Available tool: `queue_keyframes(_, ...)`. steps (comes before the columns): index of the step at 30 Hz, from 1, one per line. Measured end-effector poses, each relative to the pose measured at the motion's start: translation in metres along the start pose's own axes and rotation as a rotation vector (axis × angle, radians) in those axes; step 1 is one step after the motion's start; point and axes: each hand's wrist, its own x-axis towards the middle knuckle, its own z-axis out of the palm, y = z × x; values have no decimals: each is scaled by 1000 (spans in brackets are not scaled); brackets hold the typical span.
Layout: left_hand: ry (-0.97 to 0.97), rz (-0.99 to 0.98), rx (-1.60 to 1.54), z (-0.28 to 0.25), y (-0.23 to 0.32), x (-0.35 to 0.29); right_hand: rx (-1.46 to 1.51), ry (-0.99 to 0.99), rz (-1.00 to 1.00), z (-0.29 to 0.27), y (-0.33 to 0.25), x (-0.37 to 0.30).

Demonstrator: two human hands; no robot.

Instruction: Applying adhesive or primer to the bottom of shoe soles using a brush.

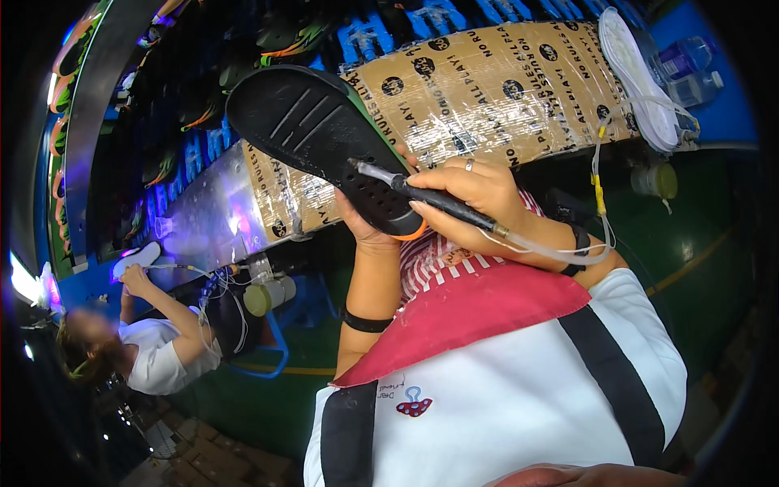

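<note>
A black shoe sole (296, 122) with slanted grooves at its wide end and small round holes toward its narrow end is in my left hand (363, 226). The sole is tilted, with a green edge along one side and orange at the heel tip. My left palm and thumb show below it, and fingertips show at its far edge; the rest is hidden behind it. My right hand (487, 195), with a ring on one finger, grips a glue brush (446, 205) with a black handle. Its pale tip touches the sole near the holes. A clear tube (560, 253) trails from the handle's end.
Cardboard under clear film covers the bench (487, 89). A white sole (637, 77) lies at its right end beside plastic bottles (690, 73). Behind, a rack (365, 36) carries blue holders and shoes. At left, a co-worker (166, 341) holds a pale sole. A jar (653, 180) hangs at right.
</note>
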Motion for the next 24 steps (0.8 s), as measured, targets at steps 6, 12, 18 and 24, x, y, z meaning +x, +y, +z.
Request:
queue_keyframes(6,57,-1,49,-6,-12,3,-132,71,-198,17,7,-7)
queue_keyframes(12,-79,68,-36,-1,-1,8,272,-201,82,7,1,-6)
queue_keyframes(18,-53,35,18,3,13,5,191,-266,112,1,7,-6)
queue_keyframes(24,-150,23,-15,3,30,3,456,-416,306,-11,2,5)
